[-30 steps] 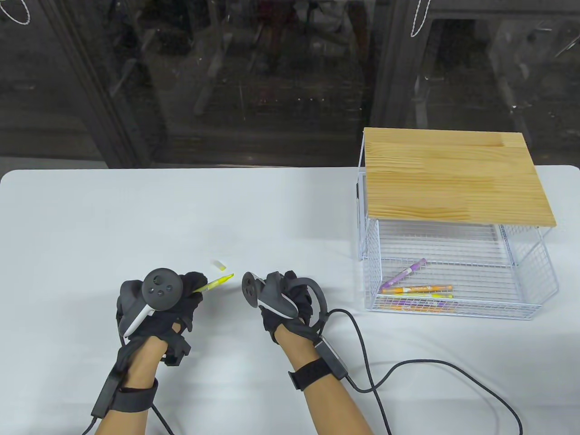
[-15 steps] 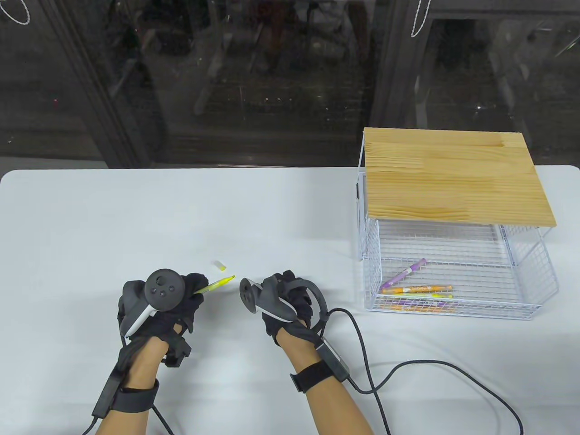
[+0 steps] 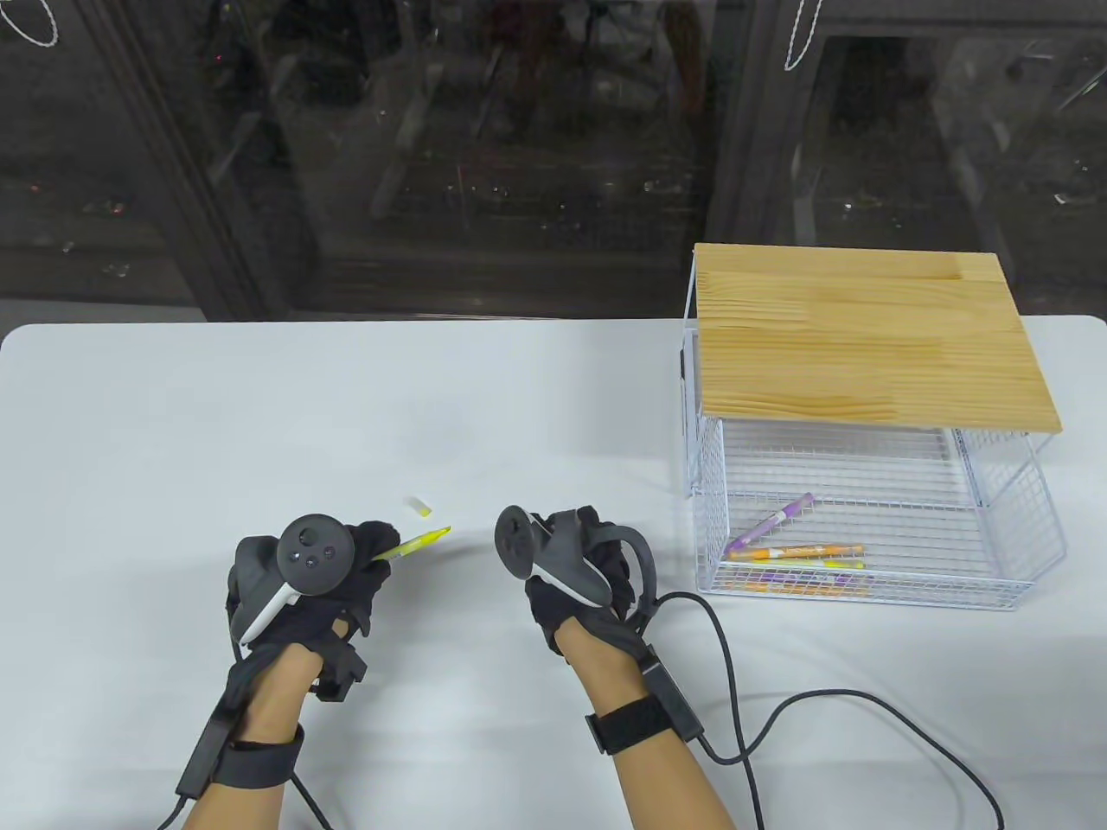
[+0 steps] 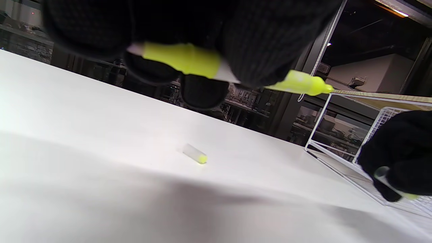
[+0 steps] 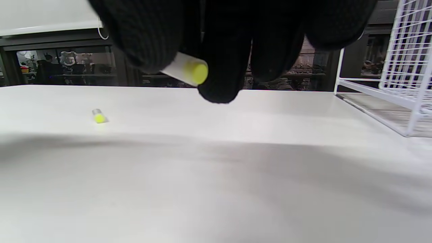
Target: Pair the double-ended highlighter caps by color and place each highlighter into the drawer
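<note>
Two hands low over the surface: left hand [image 3: 298,575] gripping yellow highlighter [image 3: 418,543], tip toward two o'clock; right hand [image 3: 575,562] pinching a cap [image 5: 185,71]. Loose cap [image 3: 419,505] at twelve o'clock of the tip. Drawer [image 3: 873,588] at three o'clock.

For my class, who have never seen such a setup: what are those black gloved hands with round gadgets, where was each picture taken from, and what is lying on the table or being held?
These are a person's hands in sensor gloves, with a tracker strapped on each. One camera looks down at the white table; two more sit on the wrists. The left hand holds a yellow highlighter with its tip bare. The right hand pinches a clear cap with a yellow end. A second such cap lies on the table. At the right stands a wire drawer under a wooden top, with several capped highlighters inside.
</note>
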### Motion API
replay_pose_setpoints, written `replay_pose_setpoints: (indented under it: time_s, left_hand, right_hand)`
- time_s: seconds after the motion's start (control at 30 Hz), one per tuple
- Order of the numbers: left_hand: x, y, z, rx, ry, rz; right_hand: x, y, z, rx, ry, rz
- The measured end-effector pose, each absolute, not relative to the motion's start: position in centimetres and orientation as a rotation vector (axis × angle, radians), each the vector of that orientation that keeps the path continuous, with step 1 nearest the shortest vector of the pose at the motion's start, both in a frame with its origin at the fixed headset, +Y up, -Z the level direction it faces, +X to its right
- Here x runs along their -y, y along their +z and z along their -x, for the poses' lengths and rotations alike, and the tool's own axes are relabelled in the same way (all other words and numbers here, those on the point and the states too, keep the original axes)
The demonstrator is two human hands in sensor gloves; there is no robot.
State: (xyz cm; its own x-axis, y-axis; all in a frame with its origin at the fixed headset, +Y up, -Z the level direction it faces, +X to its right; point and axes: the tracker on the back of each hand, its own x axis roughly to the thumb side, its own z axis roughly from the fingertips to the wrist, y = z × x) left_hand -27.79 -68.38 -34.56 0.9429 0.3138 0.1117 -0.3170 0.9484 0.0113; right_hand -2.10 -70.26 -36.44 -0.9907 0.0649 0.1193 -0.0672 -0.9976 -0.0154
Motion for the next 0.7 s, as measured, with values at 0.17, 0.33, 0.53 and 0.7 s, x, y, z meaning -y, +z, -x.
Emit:
replay_pose_setpoints:
  time_s: [0.17,0.33,0.53,0.7]
  left_hand:
    - [68.6,-34.5,27.4,0.120,0.304,-0.025]
    - [68.9,-34.4,26.7,0.135,0.283,-0.025]
    - [69.5,-34.4,25.7,0.158,0.237,-0.016]
    - [69.7,-34.2,25.0,0.182,0.219,-0.017]
  right_hand:
    - [70.4,-35.6,0.2,0.042,3.050,-0.178]
    - [71.6,-35.2,-1.4,0.092,3.013,-0.171]
    - [71.7,-34.7,-2.6,0.162,2.995,-0.163]
    - [71.2,-34.3,-3.2,0.213,2.928,-0.189]
